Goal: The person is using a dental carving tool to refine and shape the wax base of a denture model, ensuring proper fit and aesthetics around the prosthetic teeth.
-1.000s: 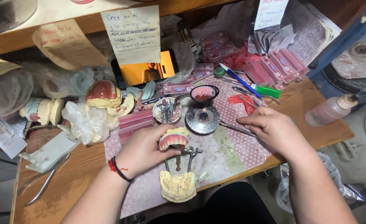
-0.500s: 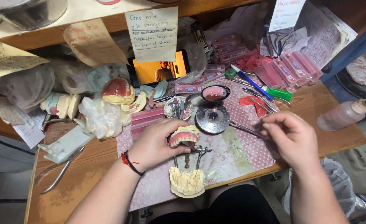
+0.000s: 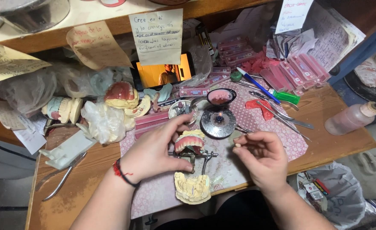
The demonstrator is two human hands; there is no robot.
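The left hand (image 3: 154,153) grips a pink-gummed denture (image 3: 189,142) on a metal articulator (image 3: 194,158). A pale plaster cast (image 3: 192,187) lies just below. The right hand (image 3: 262,155) pinches a small tooth (image 3: 238,145).

Two hands are at work on the worktop (image 3: 332,127): the left hand (image 3: 154,151) and the right hand (image 3: 262,155). One denture (image 3: 189,142) sits on one metal articulator (image 3: 193,156), above one plaster cast (image 3: 192,187). One lit burner (image 3: 218,121) stands just far of them, with one dark bowl (image 3: 221,96) beyond. One phone (image 3: 162,74) leans at the far edge. One plastic squeeze bottle (image 3: 351,118) lies at the right. One pair of pliers (image 3: 62,176) lies near left. One blue pen (image 3: 256,84) and one green marker (image 3: 285,96) lie far right. Four paper notes hang along the shelf; the pink tooth cards are too many and overlapped to count.
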